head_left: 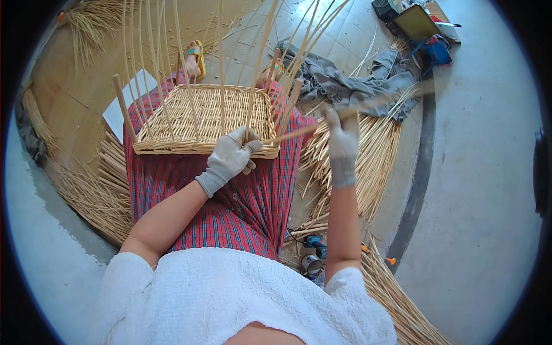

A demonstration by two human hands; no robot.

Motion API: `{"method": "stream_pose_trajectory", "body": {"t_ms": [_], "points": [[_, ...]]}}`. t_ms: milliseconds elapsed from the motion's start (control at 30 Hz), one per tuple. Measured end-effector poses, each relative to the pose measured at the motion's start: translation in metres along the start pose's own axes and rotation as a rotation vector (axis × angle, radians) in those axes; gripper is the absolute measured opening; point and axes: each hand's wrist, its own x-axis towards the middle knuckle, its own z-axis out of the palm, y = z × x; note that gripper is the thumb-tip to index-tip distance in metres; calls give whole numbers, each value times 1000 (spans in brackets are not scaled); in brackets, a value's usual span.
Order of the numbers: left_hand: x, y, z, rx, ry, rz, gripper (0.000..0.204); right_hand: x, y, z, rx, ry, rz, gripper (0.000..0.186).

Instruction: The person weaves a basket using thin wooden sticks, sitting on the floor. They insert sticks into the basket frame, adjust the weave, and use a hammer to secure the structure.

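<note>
A square woven wicker basket base [213, 109] rests on my lap, over a red plaid cloth [213, 224]. Thin upright stakes [221, 69] rise from its edges, with thicker wooden posts [124, 109] at the corners. My left hand [231, 152], in a pale work glove, is closed at the near rim by the right corner, pinching a cane strand there. Out to the right my gloved right hand [343, 146] is raised, blurred at the fingers, and grips the long cane strand [299, 132] that runs from that corner and blurs away beyond the hand.
Bundles of loose cane [368, 155] lie on the floor to the right, more cane [98, 195] to the left. A grey cloth [345, 75] is crumpled ahead. Beside my right arm sit a blue power drill [314, 244] and a metal can [311, 264]. A box of items [420, 26] stands far right.
</note>
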Motion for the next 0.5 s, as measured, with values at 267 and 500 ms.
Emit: {"method": "stream_pose_trajectory", "body": {"t_ms": [267, 500], "points": [[1, 16, 0, 11, 139, 2, 22, 119, -32, 61, -64, -637, -35, 25], [4, 17, 1, 35, 36, 4, 17, -24, 173, 1, 587, 66, 722, 22]]}}
